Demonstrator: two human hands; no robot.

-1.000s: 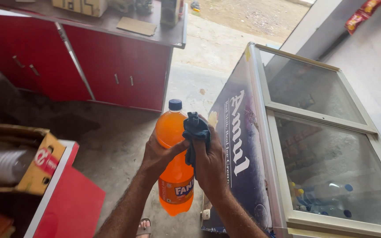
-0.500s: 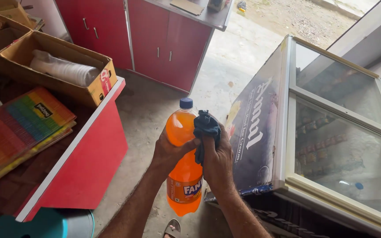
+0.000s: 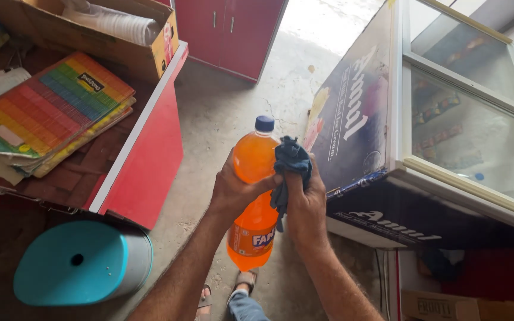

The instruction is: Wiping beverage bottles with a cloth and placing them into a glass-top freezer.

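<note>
orange soda bottle (image 3: 253, 196) gripped in both hands, a dark blue cloth (image 3: 290, 166) pressed to its side

the left hand (image 3: 236, 190) wraps the bottle's middle, fingers curled tight around it — the right hand (image 3: 304, 202) has its fingers closed on the cloth, holding it against the bottle's shoulder just below the blue cap (image 3: 264, 123). the bottle stands upright in the air over the concrete floor (image 3: 221, 113), just left of the glass-topped chest freezer (image 3: 447, 137). further left of the freezer, past the bottle — a red counter (image 3: 144, 160) bearing colourful booklets (image 3: 49, 113) and a cardboard box (image 3: 60, 32).

Orange soda bottle (image 3: 253, 196), blue cap, upright at frame centre; dark blue cloth (image 3: 288, 169) bunched against its right shoulder.
</note>
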